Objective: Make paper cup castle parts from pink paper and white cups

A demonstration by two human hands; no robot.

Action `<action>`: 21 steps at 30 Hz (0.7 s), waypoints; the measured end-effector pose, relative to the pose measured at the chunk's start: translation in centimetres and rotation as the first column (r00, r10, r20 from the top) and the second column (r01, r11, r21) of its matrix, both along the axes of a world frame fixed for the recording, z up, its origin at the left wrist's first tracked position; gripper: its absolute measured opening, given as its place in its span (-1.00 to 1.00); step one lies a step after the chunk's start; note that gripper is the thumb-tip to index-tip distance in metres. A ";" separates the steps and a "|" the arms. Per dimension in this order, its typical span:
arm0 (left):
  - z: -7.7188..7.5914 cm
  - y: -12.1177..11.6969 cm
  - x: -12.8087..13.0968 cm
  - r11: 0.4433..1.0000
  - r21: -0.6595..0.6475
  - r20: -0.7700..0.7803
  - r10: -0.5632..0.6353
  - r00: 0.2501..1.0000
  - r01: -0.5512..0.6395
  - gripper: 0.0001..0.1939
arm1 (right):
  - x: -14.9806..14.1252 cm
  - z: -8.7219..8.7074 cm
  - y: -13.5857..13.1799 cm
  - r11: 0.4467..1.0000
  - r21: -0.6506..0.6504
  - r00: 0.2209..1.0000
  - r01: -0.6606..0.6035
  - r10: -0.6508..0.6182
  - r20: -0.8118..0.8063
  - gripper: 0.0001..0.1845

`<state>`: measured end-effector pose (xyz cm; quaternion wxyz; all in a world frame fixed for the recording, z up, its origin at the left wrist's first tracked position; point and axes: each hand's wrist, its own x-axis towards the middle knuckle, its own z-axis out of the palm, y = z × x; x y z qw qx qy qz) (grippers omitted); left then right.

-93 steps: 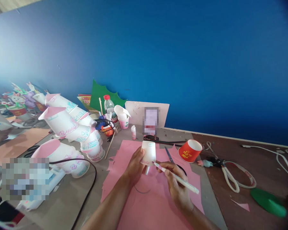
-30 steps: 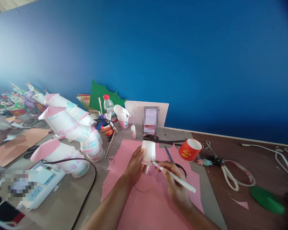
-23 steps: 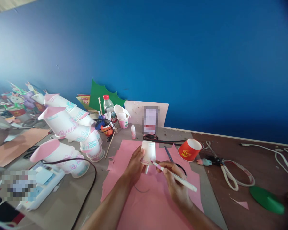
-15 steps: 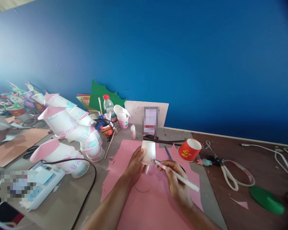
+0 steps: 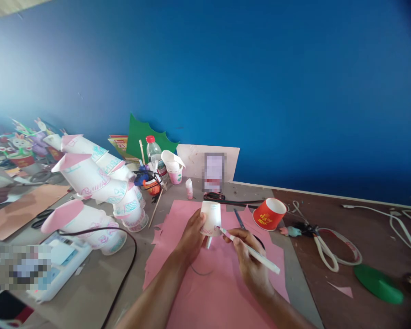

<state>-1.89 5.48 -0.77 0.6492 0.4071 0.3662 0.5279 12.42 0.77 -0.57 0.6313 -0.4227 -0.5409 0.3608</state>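
Observation:
A white paper cup [image 5: 211,216], upside down with pink marks near its lower rim and faint blue ones at the top, is in my left hand [image 5: 192,234]. Between the fingers of my right hand [image 5: 250,260] is a white marker [image 5: 260,257], its pink tip at the cup's lower right side. A second white, pen-like piece [image 5: 208,242] pokes out below the cup; I cannot make out what it is. Both hands are above a sheet of pink paper [image 5: 205,301]. Scissors [image 5: 239,219] lie partly hidden behind my right hand.
On the left stand leaning towers of decorated paper cups [image 5: 89,178] with pink cone tops. A red paper cup [image 5: 267,214] sits to the right, near a white strap [image 5: 329,258]. Behind are a small glue bottle [image 5: 189,189], a clear bottle [image 5: 153,151] and a propped phone [image 5: 214,171].
The marker tip has shifted very slightly along the cup's lower side, and the whole view has moved a little. Both grips are the same.

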 end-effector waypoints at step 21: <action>-0.5 0.0 -0.1 0.999 0.025 0.007 0.023 1.000 -0.023 -0.56 | 0.0 -0.3 -0.2 0.999 -0.051 1.000 -0.002 0.001 -0.025 -0.78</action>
